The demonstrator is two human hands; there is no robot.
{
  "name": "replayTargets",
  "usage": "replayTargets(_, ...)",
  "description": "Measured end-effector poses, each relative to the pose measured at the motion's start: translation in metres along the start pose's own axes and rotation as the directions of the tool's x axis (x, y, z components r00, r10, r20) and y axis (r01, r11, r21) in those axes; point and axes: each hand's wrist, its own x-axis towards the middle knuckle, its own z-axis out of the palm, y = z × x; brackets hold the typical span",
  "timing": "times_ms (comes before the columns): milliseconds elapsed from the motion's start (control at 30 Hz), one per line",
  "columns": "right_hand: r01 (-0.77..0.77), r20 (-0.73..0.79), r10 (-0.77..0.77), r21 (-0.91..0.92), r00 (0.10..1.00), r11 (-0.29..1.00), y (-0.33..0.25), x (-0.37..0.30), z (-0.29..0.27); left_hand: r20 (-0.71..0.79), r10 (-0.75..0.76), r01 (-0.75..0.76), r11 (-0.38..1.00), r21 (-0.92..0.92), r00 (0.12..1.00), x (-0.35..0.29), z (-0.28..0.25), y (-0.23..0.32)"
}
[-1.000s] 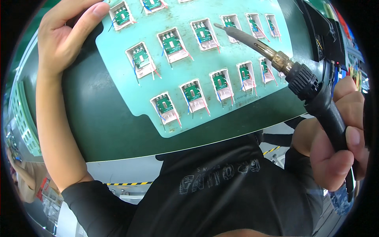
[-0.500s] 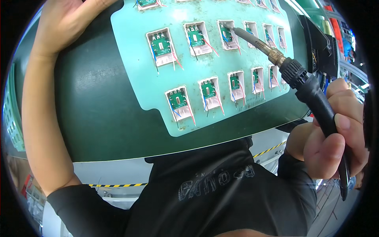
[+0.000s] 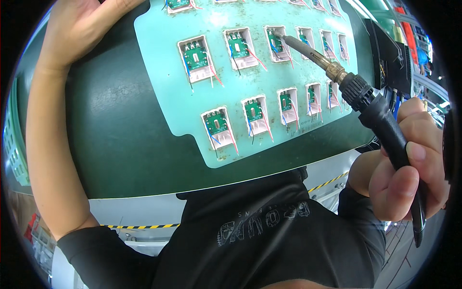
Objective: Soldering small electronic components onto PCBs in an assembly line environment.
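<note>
A black-handled soldering iron [image 3: 356, 91] is in my right hand [image 3: 409, 166], with my fingers closed round its grip. Its tip is at the upper part of a green circuit board [image 3: 276, 42] in a white plastic housing, third from the left in the middle row. That housing sits in a light green tray [image 3: 168, 96] with several like it, each with a board and red, blue, black and white wires. My left hand [image 3: 79, 29] is at the top left, beside the tray's corner. Its thumb stretches right, while its other fingers are cut off by the upper edge.
The tray lies on a dark green mat [image 3: 120, 144] that covers the table. Black box-like equipment [image 3: 397, 62] stands to the right, with cables by it. At the far left is another slotted green tray [image 3: 17, 139]. Yellow and black tape [image 3: 144, 226] runs below the table edge.
Almost nothing differs. The soldering iron's handle has dipped very slightly, its tip staying at the same board. My left hand keeps its place.
</note>
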Motion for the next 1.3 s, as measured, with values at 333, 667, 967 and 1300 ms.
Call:
replayTargets(333, -0.058, -0.014, 0.059, 0.051, 0.998, 0.997, 0.001, -0.005, -0.002, 0.003, 0.027, -0.027, 1.000, -0.016, 1.000, 0.002, 0.001, -0.002)
replayTargets(667, -0.010, -0.004, 0.011, 0.114, 1.000, 0.993, 0.007, -0.012, -0.012, -0.018, 0.336, -0.336, 0.942, 0.027, 0.942, 0.015, 0.000, -0.031)
replayTargets(967, -0.102, -0.413, 0.283, 0.408, 0.866, 0.907, 0.018, -0.031, -0.021, 0.155, 0.367, -0.382, 0.920, 0.084, 0.917, 0.019, -0.011, -0.054)
replayTargets(1300, -0.113, -0.148, 0.123, 0.074, 0.981, 0.991, -0.006, -0.007, -0.005, 0.094, 0.340, -0.346, 0.937, 0.051, 0.936, 0.018, -0.010, -0.056)
